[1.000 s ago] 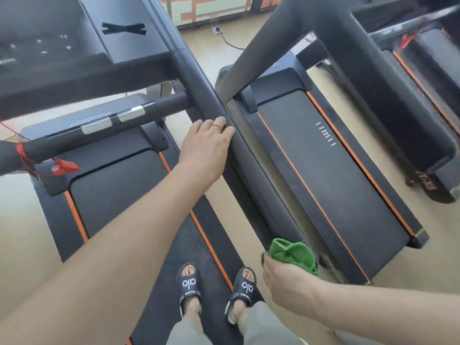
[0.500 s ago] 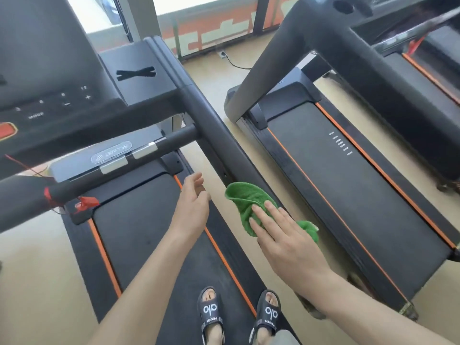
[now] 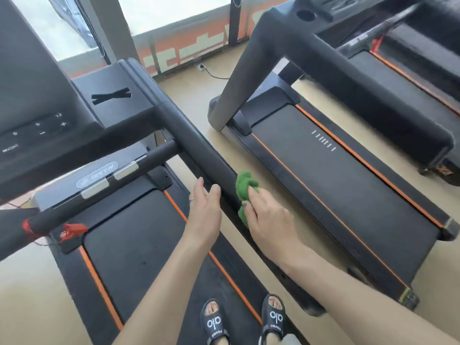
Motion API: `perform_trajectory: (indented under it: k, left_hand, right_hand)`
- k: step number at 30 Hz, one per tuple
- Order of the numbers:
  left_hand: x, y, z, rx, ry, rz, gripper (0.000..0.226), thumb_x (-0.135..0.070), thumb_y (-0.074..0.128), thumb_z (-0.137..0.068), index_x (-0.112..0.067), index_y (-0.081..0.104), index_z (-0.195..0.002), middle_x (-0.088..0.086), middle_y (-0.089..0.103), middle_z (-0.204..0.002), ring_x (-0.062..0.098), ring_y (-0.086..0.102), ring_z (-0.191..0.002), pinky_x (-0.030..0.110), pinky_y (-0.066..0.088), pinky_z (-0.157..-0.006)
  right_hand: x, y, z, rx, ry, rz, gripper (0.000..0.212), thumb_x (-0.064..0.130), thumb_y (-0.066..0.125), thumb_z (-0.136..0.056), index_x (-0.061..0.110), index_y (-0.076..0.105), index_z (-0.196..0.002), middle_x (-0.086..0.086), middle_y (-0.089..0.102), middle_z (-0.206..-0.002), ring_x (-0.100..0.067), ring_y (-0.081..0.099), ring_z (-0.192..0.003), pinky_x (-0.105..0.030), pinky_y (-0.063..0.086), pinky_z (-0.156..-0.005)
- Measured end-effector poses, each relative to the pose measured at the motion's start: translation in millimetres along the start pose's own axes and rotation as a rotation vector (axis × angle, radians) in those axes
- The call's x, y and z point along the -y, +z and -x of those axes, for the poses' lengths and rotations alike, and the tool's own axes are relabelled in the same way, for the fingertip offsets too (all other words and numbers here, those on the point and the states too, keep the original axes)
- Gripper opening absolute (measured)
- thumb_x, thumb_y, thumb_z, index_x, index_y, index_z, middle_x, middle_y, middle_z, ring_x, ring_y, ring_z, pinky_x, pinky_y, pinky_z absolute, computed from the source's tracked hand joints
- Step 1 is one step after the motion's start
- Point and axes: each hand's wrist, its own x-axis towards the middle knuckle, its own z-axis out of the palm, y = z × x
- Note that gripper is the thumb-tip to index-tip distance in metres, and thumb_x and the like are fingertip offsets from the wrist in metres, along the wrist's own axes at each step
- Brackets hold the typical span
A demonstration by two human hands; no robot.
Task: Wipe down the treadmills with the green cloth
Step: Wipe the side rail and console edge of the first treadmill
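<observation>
I stand on a black treadmill [image 3: 139,245] with orange belt stripes. Its right handrail [image 3: 196,148] runs diagonally from the console toward me. My right hand [image 3: 268,220] holds the bunched green cloth [image 3: 245,186] against the right side of that rail, fingers curled round the cloth. My left hand [image 3: 205,207] lies with straight fingers on the left side of the same rail, just beside the cloth. The rail's lower end is hidden behind my hands.
The console [image 3: 37,125] and a crossbar [image 3: 99,190] with a red safety clip [image 3: 72,231] lie at the left. A second treadmill [image 3: 343,195] stands to the right, a third [image 3: 410,78] beyond it. My sandalled feet [image 3: 244,319] are on the belt. Beige floor lies between machines.
My right hand with the cloth has slid up the handrail from its lower end. My left hand dropped down the rail and now lies beside the cloth. The view tilted upward.
</observation>
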Motion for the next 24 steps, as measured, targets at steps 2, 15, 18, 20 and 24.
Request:
perform_trajectory:
  k: [2, 15, 18, 20, 24]
  left_hand:
    - [-8, 16, 2, 0.014, -0.01, -0.043, 0.058, -0.042, 0.032, -0.107, -0.019, 0.02, -0.159, -0.001, 0.019, -0.163, 0.015, 0.017, -0.151, 0.032, 0.019, -0.113]
    - [-17, 74, 4, -0.124, -0.043, -0.463, 0.085, -0.045, 0.047, -0.102, -0.008, -0.004, -0.16, 0.014, -0.007, -0.167, 0.03, -0.005, -0.153, 0.049, 0.012, -0.121]
    - [-26, 93, -2, -0.208, -0.134, -0.522, 0.092, -0.049, 0.045, -0.101, 0.0, -0.009, -0.158, 0.022, -0.009, -0.166, 0.035, -0.005, -0.153, 0.048, 0.007, -0.122]
    - [-31, 103, -4, -0.305, -0.174, -0.581, 0.09, -0.052, 0.044, -0.099, 0.005, 0.003, -0.155, 0.027, 0.003, -0.164, 0.04, 0.006, -0.151, 0.048, 0.01, -0.123]
    - [-45, 139, 15, -0.462, -0.023, -0.773, 0.075, -0.042, 0.051, -0.096, 0.0, 0.021, -0.151, 0.022, 0.015, -0.162, 0.036, 0.012, -0.15, 0.048, 0.009, -0.123]
  right_hand:
    - [-20, -11, 56, 0.024, 0.079, 0.05, 0.049, 0.048, 0.025, -0.101, 0.025, 0.051, -0.135, 0.005, 0.057, -0.125, -0.027, 0.065, -0.098, -0.045, 0.056, -0.07]
    - [-90, -26, 3, 0.726, 0.579, -0.734, 0.049, 0.04, 0.036, -0.096, 0.006, 0.064, -0.119, -0.02, 0.063, -0.127, -0.022, 0.063, -0.098, -0.045, 0.046, -0.103]
    - [-124, -19, 37, 0.779, 0.598, -0.747, 0.041, 0.04, 0.034, -0.098, 0.016, 0.068, -0.1, -0.011, 0.069, -0.111, -0.016, 0.056, -0.088, -0.034, 0.049, -0.091]
    - [-143, -9, 61, 0.765, 0.691, -0.769, 0.043, 0.052, 0.037, -0.089, 0.024, 0.069, -0.094, -0.003, 0.069, -0.102, -0.018, 0.062, -0.085, -0.03, 0.051, -0.083]
    - [-170, -2, 87, 0.783, 0.716, -0.717, 0.066, 0.058, 0.028, -0.09, 0.018, 0.062, -0.13, -0.01, 0.06, -0.135, -0.027, 0.056, -0.123, -0.036, 0.039, -0.108]
